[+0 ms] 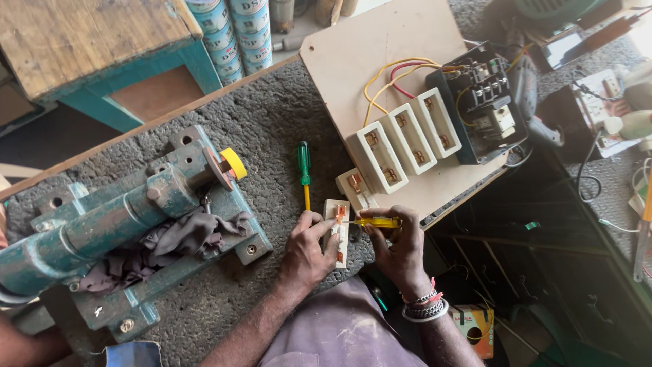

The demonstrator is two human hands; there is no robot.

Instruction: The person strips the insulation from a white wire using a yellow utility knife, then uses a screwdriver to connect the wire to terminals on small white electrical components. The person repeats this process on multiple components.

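My left hand [307, 251] steadies a small white porcelain fuse carrier [337, 231] with copper contacts on the rough grey bench top. My right hand [399, 250], with bangles at the wrist, grips a yellow-handled screwdriver [377, 222] whose tip points left onto the carrier's copper terminal. A green-handled screwdriver [303, 166] lies loose just above my left hand. Beyond my hands, a wooden board [380, 41] carries three white fuse holders [404, 139], one more fuse base [354, 187], and a black switch unit [483, 102] wired with yellow and red leads.
A large teal bench vise [122, 217] with a dark rag draped on it fills the left of the bench. A teal wooden stool [102, 47] and stacked tins [234, 30] stand behind. Cables and electrical parts clutter the right side, beside a dark shelf.
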